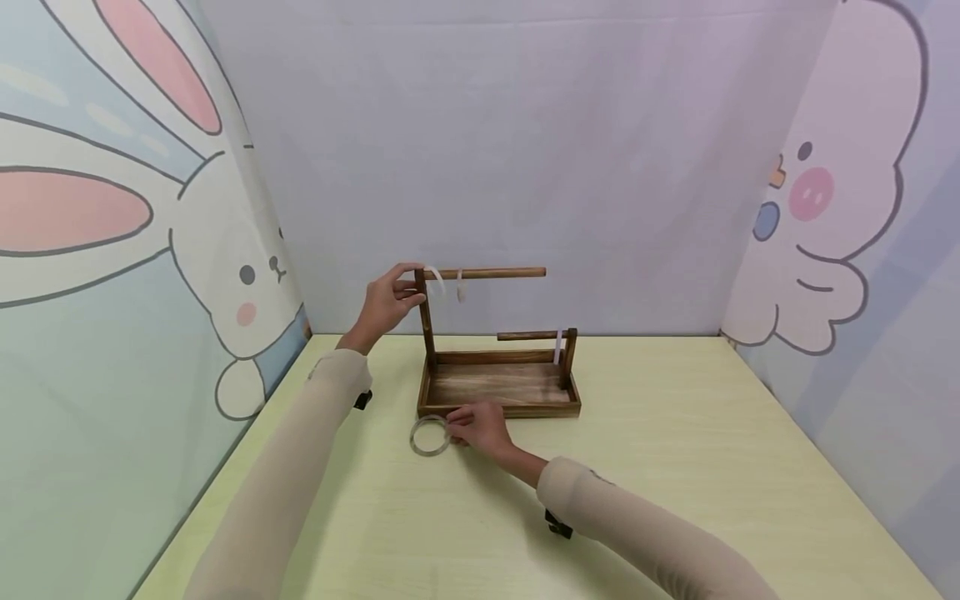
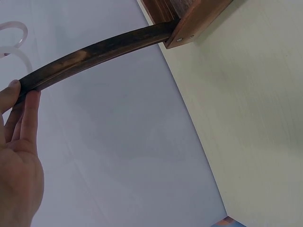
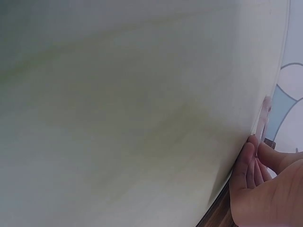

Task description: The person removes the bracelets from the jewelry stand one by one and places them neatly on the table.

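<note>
A dark wooden bangle stand [image 1: 480,272] has a tall post on the left, a short one on the right and a shallow tray base. My left hand [image 1: 387,302] grips the top of the tall post [image 2: 94,56] between thumb and fingers. Two pale bangles [image 1: 461,286] hang on the upper bar close to that post. In front of the tray, my right hand [image 1: 482,429] pinches the right edge of a pale translucent bangle [image 1: 413,440], just above the table. The right wrist view catches the bangle [image 3: 263,116] nearly edge-on at the fingertips.
Another pale bangle [image 1: 558,347] hangs on the lower bar [image 1: 525,337], near the short post. The stand rests on a pale yellow table [image 1: 675,450] toward its back edge. Cloth walls with cartoon animals [image 1: 247,250] enclose the back and sides.
</note>
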`<state>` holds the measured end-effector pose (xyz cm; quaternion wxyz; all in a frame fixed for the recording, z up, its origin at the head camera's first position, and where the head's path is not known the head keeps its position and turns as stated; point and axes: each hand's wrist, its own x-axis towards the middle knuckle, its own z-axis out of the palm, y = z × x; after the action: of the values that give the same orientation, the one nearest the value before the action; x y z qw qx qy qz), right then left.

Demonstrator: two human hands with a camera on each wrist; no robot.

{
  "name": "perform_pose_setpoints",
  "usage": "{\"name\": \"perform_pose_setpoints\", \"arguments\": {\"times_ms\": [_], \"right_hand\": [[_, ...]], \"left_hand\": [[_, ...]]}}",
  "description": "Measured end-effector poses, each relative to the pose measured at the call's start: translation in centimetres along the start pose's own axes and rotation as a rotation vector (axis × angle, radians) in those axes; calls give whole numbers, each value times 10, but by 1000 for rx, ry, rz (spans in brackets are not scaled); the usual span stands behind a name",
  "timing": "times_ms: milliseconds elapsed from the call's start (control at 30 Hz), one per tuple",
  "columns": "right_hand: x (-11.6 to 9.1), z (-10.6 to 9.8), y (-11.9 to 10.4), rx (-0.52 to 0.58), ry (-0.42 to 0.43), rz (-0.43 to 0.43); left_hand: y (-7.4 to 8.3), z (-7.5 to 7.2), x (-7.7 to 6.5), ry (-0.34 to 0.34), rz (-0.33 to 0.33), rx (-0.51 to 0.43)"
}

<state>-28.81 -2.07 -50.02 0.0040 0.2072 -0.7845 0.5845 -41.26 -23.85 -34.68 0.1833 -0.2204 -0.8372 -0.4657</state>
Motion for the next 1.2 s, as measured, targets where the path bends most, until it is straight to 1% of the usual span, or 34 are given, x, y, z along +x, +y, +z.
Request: {"name": "perform_pose_setpoints", "arguments": {"times_ms": [300, 500, 733, 967, 1200], "right_hand": [[1, 3, 1, -13, 23, 12], [0, 3, -2, 5, 24, 26], [-1, 0, -4, 8, 7, 37], [-2, -3, -7, 6, -6, 61], [-2, -3, -5, -4, -10, 65]], "left_hand": [[-1, -1, -2, 4, 1, -2], [-1, -1, -3, 5, -8, 4], [-1, -1, -2, 4, -1, 10], [0, -1, -1, 6, 6, -2], [1, -1, -3, 6, 11, 11]]}}
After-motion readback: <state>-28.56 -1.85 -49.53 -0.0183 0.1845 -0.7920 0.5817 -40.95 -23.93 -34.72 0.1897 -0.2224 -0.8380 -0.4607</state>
